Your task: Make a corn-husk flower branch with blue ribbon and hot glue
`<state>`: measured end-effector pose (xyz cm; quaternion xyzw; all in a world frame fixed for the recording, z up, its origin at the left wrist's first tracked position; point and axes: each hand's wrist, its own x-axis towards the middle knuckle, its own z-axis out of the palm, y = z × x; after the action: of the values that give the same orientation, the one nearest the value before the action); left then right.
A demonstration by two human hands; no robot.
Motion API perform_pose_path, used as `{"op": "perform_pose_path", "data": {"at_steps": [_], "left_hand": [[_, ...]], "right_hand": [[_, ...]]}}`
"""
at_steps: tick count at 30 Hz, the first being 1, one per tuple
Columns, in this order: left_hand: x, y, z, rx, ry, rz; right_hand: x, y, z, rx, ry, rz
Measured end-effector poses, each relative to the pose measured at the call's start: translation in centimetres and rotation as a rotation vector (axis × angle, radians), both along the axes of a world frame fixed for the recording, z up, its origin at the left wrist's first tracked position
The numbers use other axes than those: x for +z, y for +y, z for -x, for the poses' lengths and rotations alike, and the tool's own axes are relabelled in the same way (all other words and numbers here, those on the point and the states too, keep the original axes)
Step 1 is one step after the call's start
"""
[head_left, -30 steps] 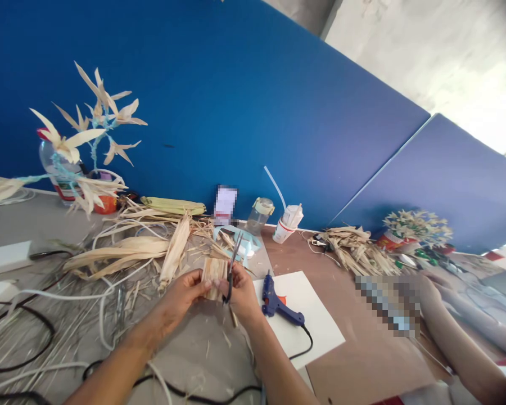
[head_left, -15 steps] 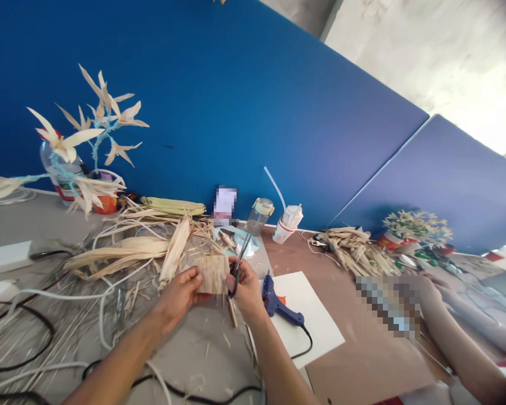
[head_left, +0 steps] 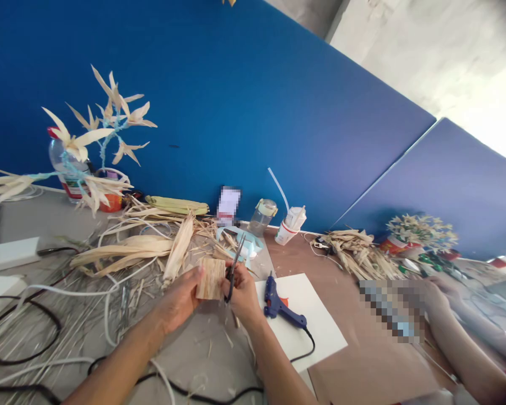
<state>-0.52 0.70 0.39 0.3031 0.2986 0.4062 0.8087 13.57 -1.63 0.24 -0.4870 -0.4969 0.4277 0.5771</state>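
My left hand (head_left: 177,302) grips a small square panel (head_left: 211,279) faced with pale straw-like strips, holding it by its left edge above the table. Dark-handled scissors (head_left: 235,264) are in my right hand (head_left: 243,296), close against the panel's right edge, their blades pointing up and away. Whether the right fingertips also touch the panel is hard to make out. Right of that hand, a blue hot glue gun (head_left: 278,304) lies on a white sheet (head_left: 322,332). Dried corn husks (head_left: 126,253) are spread beyond my left hand.
White cables (head_left: 63,291) and black cables cross the left side. Husk flowers on blue stems (head_left: 105,132) stand by a plastic bottle (head_left: 67,163). A clear jar (head_left: 261,216) and a paper cup (head_left: 285,232) line the blue partition. Another person's arms (head_left: 455,326) are at the right.
The panel has turned in my hands, and its face now looks narrower. The scissors have tilted slightly to the left. The whole view has shifted a little.
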Motion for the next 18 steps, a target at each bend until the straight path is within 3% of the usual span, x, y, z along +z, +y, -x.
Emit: {"op": "perform_pose_path", "data": {"at_steps": [5, 18], "left_hand": [[-0.49, -0.48, -0.13, -0.013, 0.216, -0.004], [-0.68, -0.25, -0.12, 0.04, 0.188, 0.023]], "right_hand": [[-0.15, -0.01, -0.1, -0.006, 0.018, 0.008], [-0.18, 0.07, -0.43, 0.015, 0.136, 0.075]]}}
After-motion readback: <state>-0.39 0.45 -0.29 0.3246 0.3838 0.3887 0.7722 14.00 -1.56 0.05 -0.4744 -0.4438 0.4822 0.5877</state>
